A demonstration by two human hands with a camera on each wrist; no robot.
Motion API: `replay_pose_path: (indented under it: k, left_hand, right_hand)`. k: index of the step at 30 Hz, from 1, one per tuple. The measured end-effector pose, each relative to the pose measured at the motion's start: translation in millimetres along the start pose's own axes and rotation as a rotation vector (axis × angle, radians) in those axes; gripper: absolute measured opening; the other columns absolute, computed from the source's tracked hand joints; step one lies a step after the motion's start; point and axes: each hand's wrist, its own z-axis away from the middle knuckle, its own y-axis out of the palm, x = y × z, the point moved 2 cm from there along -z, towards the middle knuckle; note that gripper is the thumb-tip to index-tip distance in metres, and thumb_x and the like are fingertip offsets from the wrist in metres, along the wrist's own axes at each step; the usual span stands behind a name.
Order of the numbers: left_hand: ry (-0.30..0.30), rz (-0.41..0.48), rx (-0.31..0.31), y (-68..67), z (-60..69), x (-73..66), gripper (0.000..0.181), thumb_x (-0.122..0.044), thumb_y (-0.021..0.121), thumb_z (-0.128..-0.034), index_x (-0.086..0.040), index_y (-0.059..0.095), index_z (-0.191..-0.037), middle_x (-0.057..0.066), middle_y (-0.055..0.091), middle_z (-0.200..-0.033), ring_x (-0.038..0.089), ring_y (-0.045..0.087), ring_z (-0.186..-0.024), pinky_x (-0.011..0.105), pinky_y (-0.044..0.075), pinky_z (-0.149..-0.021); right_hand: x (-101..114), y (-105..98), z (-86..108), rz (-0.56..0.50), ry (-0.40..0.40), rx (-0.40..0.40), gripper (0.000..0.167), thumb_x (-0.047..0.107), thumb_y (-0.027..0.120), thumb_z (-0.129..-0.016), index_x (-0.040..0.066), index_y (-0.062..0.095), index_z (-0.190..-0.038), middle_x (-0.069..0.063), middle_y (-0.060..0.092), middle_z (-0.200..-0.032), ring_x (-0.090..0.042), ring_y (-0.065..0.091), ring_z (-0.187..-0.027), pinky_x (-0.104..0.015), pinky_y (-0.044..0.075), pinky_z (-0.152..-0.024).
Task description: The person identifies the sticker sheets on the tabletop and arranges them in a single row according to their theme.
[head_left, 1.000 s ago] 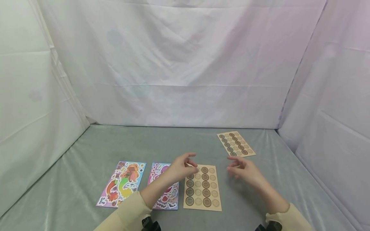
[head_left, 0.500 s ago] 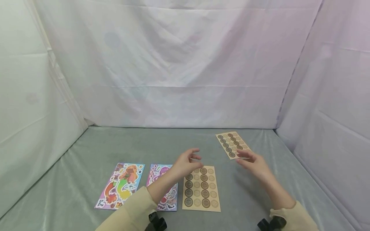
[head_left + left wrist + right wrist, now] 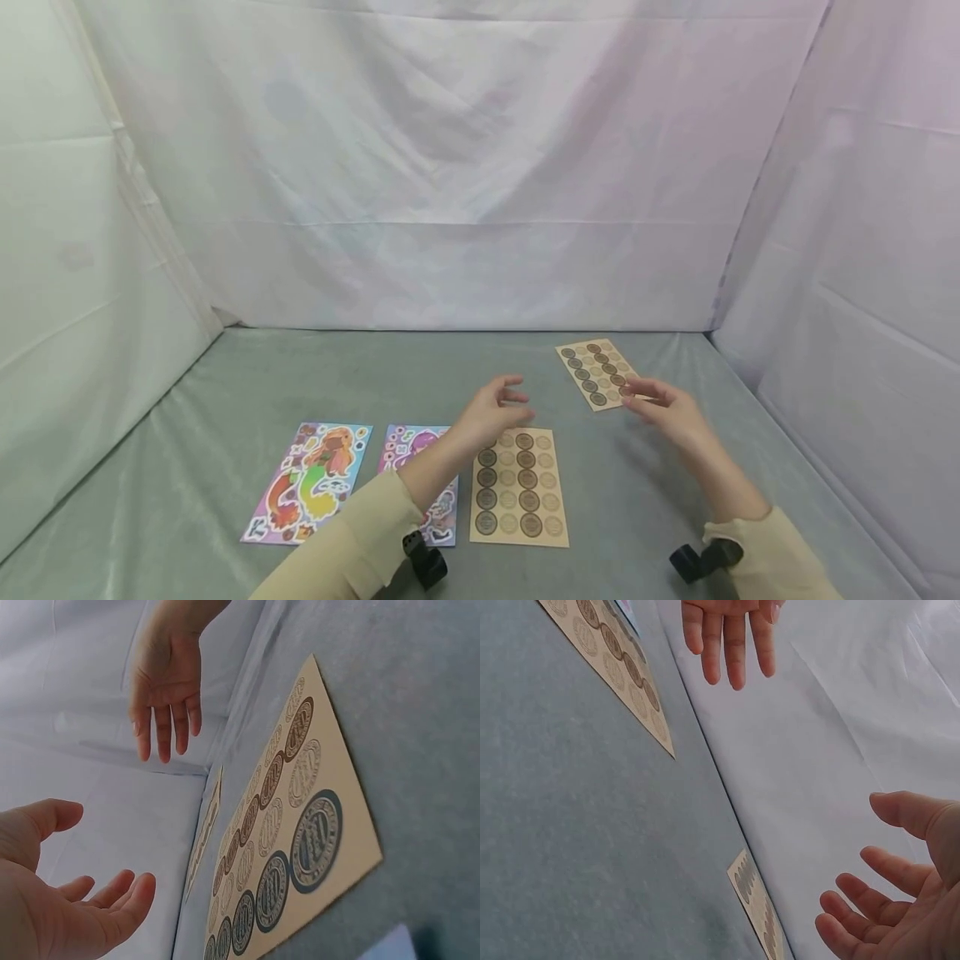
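My left hand (image 3: 486, 417) hovers over the far end of a tan sticker sheet (image 3: 519, 500) printed with rows of round seals. Its fingers are loosely bent and apart from the thumb, with nothing held, as the left wrist view confirms at the hand (image 3: 82, 892). Nearest to my right hand (image 3: 671, 410) is a second tan sticker sheet (image 3: 592, 373), lying at a slant farther back. The right hand hangs above that sheet's near corner, thumb and fingers spread (image 3: 900, 885), holding nothing.
A mermaid sticker sheet (image 3: 307, 483) lies at the left. Beside it a purple sticker sheet (image 3: 442, 508) is partly covered by the left forearm. Grey cloth (image 3: 360, 367) covers the table, and white curtains (image 3: 465, 167) enclose its back and sides.
My right hand has moved rightward and a little away, nearing the slanted sheet. The left hand has drifted slightly right and away, its fingers opening from a near pinch. The sheets stay put.
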Motion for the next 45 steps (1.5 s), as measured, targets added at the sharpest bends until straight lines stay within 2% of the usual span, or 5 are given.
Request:
replay_pose_path:
  k: [4, 7, 14, 33, 45]
  left_hand:
    - [-0.016, 0.033, -0.004, 3.3, -7.6, -2.4, 0.063, -0.016, 0.069, -0.0863, -0.007, 0.042, -0.142, 0.012, 0.058, -0.124, 0.030, 0.061, -0.102, 0.041, 0.051, -0.087]
    - [-0.020, 0.059, -0.012, 6.3, -14.1, -3.1, 0.063, -0.013, 0.069, -0.0858, -0.006, 0.041, -0.142, 0.014, 0.057, -0.125, 0.034, 0.061, -0.103, 0.040, 0.051, -0.087]
    - [-0.025, 0.073, -0.039, 14.1, -26.8, -0.6, 0.065, -0.013, 0.071, -0.0842, -0.005, 0.042, -0.142, 0.014, 0.057, -0.125, 0.029, 0.061, -0.103, 0.037, 0.051, -0.086]
    - [-0.116, 0.083, -0.105, 31.8, -52.6, 1.3, 0.065, -0.019, 0.073, -0.0838, -0.006, 0.043, -0.141, 0.012, 0.060, -0.121, 0.024, 0.064, -0.097, 0.033, 0.052, -0.084]
    - [-0.148, 0.140, -0.119, 55.1, -66.0, 6.9, 0.066, -0.016, 0.074, -0.0818, -0.007, 0.044, -0.140, 0.013, 0.060, -0.119, 0.023, 0.062, -0.096, 0.035, 0.051, -0.084]
  right_hand:
    - [0.6, -3.0, -3.9, 0.013, 0.007, -0.002, 0.060, 0.030, 0.064, -0.093, -0.003, 0.044, -0.140, -0.024, 0.048, -0.137, -0.004, 0.055, -0.102, -0.025, 0.048, -0.085]
    - [1.2, -4.0, -6.8, 0.028, 0.014, -0.005, 0.063, 0.034, 0.064, -0.093, -0.001, 0.043, -0.141, -0.023, 0.046, -0.139, -0.016, 0.054, -0.110, -0.028, 0.046, -0.087]
    - [-0.1, -6.0, -15.7, 0.034, 0.035, -0.005, 0.066, 0.033, 0.064, -0.093, -0.002, 0.039, -0.142, -0.025, 0.042, -0.141, -0.036, 0.045, -0.125, -0.046, 0.039, -0.098]
    - [-18.8, -8.7, -44.1, 0.142, 0.085, -0.090, 0.068, 0.034, 0.059, -0.095, -0.004, 0.033, -0.144, -0.029, 0.033, -0.145, -0.044, 0.034, -0.131, -0.054, 0.032, -0.104]
    - [-35.6, -8.3, -52.6, 0.124, 0.065, -0.136, 0.067, 0.033, 0.058, -0.096, -0.005, 0.032, -0.145, -0.030, 0.033, -0.145, -0.046, 0.033, -0.131, -0.053, 0.031, -0.105]
